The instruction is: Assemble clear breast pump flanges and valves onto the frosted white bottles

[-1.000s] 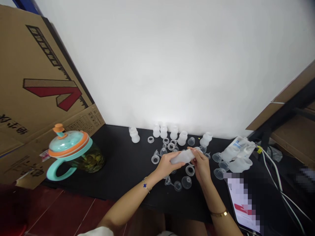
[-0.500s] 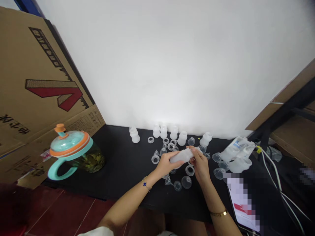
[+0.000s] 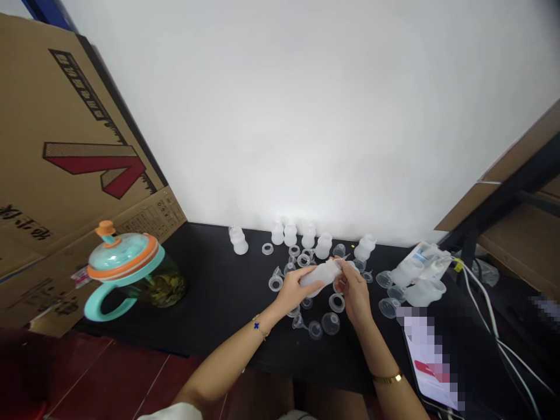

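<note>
My left hand (image 3: 294,294) is wrapped round the body of a white translucent baby bottle (image 3: 321,276), held tilted above the table with its neck to the right. At that neck, the fingers of my right hand (image 3: 353,291) are closed on a small clear plastic piece (image 3: 345,257); its exact kind is partly hidden by the fingers. Below the hands lie clear rings, among them a collar ring (image 3: 336,303), and a clear dome cap (image 3: 331,324). A silicone nipple (image 3: 298,321) rests nearby.
Several white bottles, one of them a waisted bottle (image 3: 324,246), stand along the wall. More bottles (image 3: 422,291) lie at the right beside clear caps. A phone (image 3: 431,361), white cables (image 3: 492,318), a teal-handled jug (image 3: 126,274) and a large carton (image 3: 74,116) flank the black table (image 3: 219,315).
The bottle stays in my left hand. My right fingers have shifted slightly at its neck, and a thin clear edge now shows above them. The view has moved a little.
</note>
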{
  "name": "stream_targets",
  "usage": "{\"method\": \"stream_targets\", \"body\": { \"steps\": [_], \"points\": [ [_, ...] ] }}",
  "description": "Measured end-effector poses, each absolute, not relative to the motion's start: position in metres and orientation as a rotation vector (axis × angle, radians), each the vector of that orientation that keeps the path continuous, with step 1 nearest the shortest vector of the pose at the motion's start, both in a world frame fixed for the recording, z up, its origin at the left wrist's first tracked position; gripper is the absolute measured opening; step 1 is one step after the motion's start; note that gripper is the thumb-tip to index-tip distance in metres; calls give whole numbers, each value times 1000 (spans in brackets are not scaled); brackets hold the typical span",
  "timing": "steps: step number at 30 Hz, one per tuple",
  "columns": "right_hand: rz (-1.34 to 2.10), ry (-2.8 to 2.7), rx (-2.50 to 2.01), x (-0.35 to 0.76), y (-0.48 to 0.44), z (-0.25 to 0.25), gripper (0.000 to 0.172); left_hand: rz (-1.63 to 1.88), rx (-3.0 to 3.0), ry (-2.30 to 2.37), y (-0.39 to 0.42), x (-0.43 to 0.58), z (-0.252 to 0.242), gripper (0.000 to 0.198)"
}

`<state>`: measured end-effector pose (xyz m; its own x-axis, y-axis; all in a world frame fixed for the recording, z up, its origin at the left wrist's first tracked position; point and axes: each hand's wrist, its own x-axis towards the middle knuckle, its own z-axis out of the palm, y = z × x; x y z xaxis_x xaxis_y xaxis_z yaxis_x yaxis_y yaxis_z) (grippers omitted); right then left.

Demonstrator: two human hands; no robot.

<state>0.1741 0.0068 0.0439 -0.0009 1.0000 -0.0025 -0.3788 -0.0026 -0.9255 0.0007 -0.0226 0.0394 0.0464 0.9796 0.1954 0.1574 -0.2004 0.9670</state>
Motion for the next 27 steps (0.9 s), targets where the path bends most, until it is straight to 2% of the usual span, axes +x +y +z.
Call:
{"method": "stream_targets", "body": {
  "steps": [5, 8, 11, 14, 18, 27],
  "points": [
    [1379, -841, -989, 174, 9, 46, 46, 1394, 1389, 1134, -20, -2, 45, 44],
    [1312, -908, -1052, 176, 11, 43, 43, 1469, 1330, 1148, -18, -3, 45, 43],
    [1138, -1099, -1158, 176, 12, 37, 42, 1514, 1255, 1137, -16, -4, 42, 42],
    [808, -1442, -1275, 176, 13, 29, 39, 1539, 1199, 1112, -15, -4, 41, 43],
    [447, -1838, -1236, 174, 17, 15, 38, 1546, 1194, 1110, -15, -4, 44, 43],
    [287, -2072, -1296, 177, 26, -9, 42, 1548, 1185, 1104, -16, -3, 45, 42]
  ]
}}
